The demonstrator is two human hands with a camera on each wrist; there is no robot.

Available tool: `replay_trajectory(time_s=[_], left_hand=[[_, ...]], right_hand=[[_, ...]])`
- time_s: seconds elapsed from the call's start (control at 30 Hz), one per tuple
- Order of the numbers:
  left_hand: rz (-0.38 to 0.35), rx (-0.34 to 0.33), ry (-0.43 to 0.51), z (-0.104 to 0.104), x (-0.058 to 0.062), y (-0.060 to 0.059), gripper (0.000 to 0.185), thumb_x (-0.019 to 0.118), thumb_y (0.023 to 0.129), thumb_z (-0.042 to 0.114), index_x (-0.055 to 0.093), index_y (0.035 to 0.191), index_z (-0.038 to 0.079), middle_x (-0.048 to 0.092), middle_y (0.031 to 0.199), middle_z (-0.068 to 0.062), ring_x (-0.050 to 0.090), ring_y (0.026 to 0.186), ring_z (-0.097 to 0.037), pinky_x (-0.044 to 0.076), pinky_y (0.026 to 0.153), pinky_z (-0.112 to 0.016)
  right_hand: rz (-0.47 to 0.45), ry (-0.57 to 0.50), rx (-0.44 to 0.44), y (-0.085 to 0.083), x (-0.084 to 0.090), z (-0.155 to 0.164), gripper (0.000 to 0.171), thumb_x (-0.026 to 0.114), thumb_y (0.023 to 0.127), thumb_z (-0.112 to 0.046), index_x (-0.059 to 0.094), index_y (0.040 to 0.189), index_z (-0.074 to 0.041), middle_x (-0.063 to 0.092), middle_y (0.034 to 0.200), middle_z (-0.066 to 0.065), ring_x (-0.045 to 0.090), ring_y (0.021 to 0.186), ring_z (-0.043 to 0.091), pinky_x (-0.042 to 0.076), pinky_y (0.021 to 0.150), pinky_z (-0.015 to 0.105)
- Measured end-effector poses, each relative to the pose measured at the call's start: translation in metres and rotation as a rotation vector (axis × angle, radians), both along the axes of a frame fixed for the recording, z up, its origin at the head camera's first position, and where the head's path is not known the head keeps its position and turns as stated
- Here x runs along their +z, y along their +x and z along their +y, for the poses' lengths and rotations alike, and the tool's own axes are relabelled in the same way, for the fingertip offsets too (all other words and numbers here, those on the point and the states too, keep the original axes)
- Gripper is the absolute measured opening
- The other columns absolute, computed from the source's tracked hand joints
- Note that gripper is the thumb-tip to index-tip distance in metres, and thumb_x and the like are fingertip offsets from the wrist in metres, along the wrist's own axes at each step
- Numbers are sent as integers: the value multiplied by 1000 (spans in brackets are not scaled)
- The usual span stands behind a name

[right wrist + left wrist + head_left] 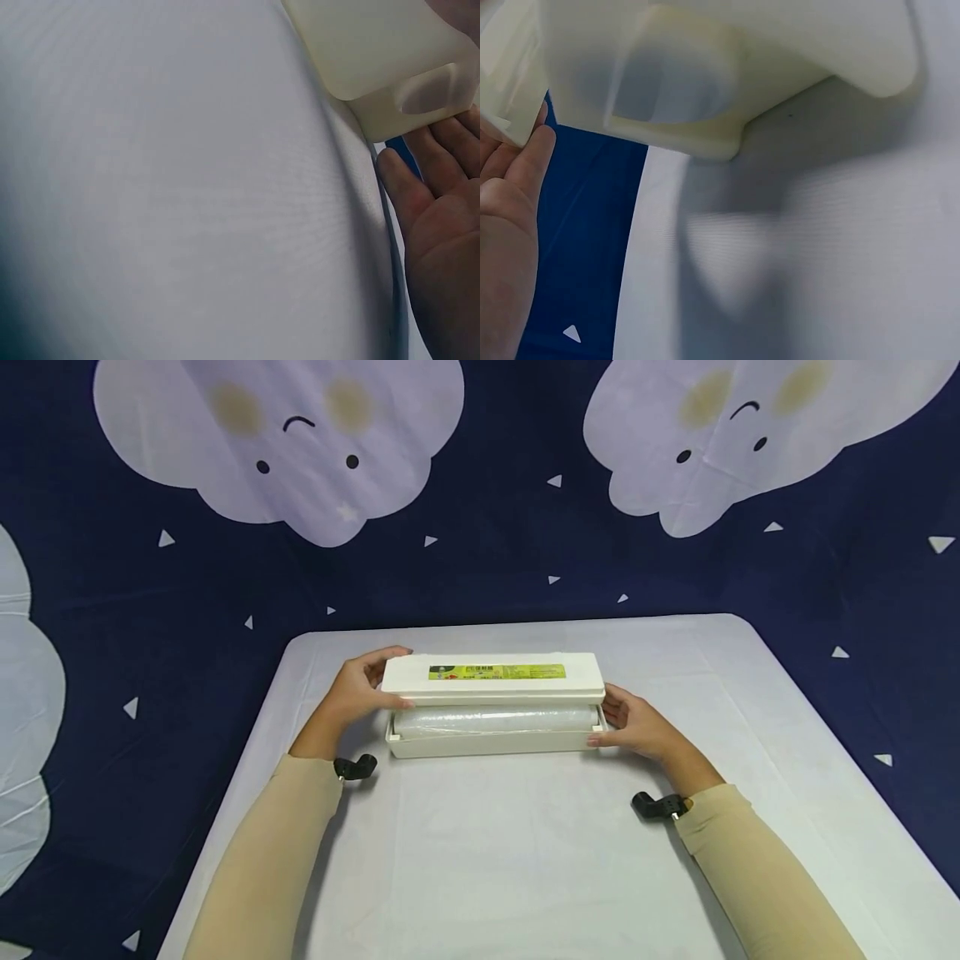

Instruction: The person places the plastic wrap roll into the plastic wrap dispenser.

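Observation:
A cream plastic film dispenser box (pixel 487 743) lies across the white table, its lid (pixel 491 675) with a yellow-green label raised a little. A clear film roll (pixel 495 720) shows in the gap under the lid. My left hand (pixel 375 683) grips the lid's left end, fingers over the top and thumb at the front. My right hand (pixel 618 720) holds the box's right end, thumb on the lower front corner. In the left wrist view the box end (pixel 705 67) fills the top, with my left hand (pixel 514 187) beside it. The right wrist view shows the box corner (pixel 382 52) above my right hand (pixel 439 217).
The white table (pixel 525 860) spreads wide in front of the box. A dark blue cloth with pale cloud faces (pixel 480 552) hangs behind and drapes past the table's edges. Small black wrist mounts (pixel 354 767) sit on both beige sleeves.

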State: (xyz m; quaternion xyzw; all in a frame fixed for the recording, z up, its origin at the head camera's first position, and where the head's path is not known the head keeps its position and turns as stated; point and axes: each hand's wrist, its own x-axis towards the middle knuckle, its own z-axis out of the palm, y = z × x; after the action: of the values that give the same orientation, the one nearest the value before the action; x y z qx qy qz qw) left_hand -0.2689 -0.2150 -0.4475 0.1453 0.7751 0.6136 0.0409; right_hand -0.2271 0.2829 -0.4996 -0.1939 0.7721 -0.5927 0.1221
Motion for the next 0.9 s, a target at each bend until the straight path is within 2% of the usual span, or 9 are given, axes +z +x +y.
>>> replay_trajectory(time_s=[0.27,0.53,0.9], left_hand=[[14,1,34,-1,-6,7,91,100,61,-9,64,143,5,60,147,-6,58,128,-23,51,103,-25],[32,-33,70,-2,-12,14,90,99,62,-9,64,143,4,63,140,-11,63,118,-27,56,94,-27],[33,-43,83,-1,-15,22,91,99,62,-10,63,144,3,59,147,-11,59,126,-25,53,101,-26]], right_hand=[[-19,4,-22,-1,2,0,107,94,75,5,31,161,5,39,161,23,35,149,40,33,119,28],[-35,42,-54,1,3,-2,107,94,75,3,30,162,5,41,160,23,40,147,40,34,119,32],[-52,57,-64,1,3,-1,109,95,75,0,29,162,5,40,161,23,41,146,38,35,119,32]])
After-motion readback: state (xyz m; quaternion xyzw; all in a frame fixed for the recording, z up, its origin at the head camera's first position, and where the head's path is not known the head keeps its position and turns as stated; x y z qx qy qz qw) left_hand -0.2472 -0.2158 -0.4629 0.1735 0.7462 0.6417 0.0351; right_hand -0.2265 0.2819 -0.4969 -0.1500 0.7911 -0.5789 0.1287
